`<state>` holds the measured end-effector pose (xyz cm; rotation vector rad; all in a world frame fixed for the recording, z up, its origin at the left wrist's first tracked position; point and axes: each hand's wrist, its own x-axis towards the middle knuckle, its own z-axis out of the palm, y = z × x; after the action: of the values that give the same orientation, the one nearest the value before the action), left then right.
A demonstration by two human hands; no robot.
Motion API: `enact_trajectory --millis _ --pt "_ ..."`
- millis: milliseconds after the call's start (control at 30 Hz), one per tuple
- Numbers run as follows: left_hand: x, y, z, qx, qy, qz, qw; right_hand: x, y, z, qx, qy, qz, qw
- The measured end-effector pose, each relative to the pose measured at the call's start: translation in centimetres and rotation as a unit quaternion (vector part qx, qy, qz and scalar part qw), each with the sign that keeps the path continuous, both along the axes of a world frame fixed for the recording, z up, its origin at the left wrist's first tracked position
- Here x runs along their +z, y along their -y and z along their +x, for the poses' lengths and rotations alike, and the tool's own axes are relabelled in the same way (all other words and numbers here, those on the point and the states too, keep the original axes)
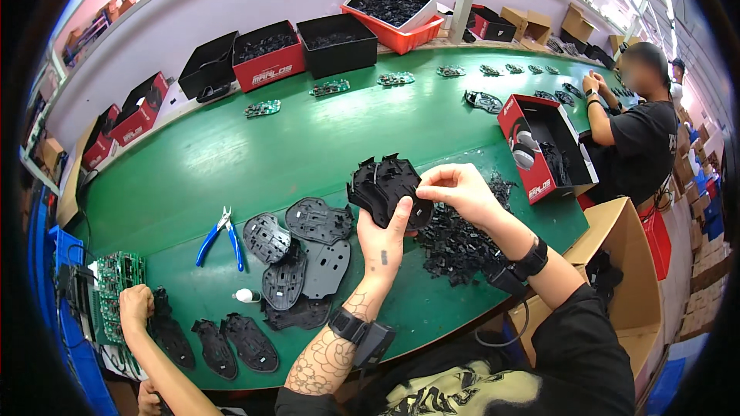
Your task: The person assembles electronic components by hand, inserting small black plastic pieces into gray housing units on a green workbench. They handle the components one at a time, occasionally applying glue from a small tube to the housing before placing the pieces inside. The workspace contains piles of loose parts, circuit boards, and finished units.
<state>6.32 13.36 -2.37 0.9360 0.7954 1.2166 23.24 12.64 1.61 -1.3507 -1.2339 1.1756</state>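
Observation:
My left hand (383,243) grips a black plastic mouse shell (383,189), raised above the green table with its ribbed inside showing. At the shell's right edge, my right hand (462,191) is closed in a pinch; whatever its fingertips hold is too small to make out. Below that hand spreads a pile of small black plastic parts (455,246). Left of my left hand, several black shell bases (320,219) lie overlapping. Blue-handled cutting pliers (221,239) rest on the table beside them, and a small white bottle (247,295) lies nearer to me.
Green circuit boards (331,88) line the far side of the table (193,154). A red-and-black box (543,150) holds black parts at right. A co-worker's hand (137,304) is by stacked boards (116,277) at left; another person (636,123) works at far right. A cardboard box (628,262) stands beside me.

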Motion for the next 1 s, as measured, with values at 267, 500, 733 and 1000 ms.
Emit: enact_trajectory --millis 267,500,733,1000 --pt "-0.1 -0.2 0.0 0.002 -0.007 -0.006 1.0 -0.4 -0.2 -1.1 -0.051 -0.025 0.054 0.997" --pt "-0.4 -0.2 0.0 -0.008 0.016 -0.003 1.0 0.5 -1.3 0.9 0.075 -0.14 -0.115 0.981" --pt "-1.3 -1.6 -0.5 0.025 0.07 -0.067 0.995 1.9 -8.0 5.2 0.052 -0.031 -0.042 0.997" --pt "-1.3 -1.5 -0.2 0.018 0.067 -0.056 0.996 -5.4 -16.7 14.5 -0.156 0.313 -0.039 0.936"
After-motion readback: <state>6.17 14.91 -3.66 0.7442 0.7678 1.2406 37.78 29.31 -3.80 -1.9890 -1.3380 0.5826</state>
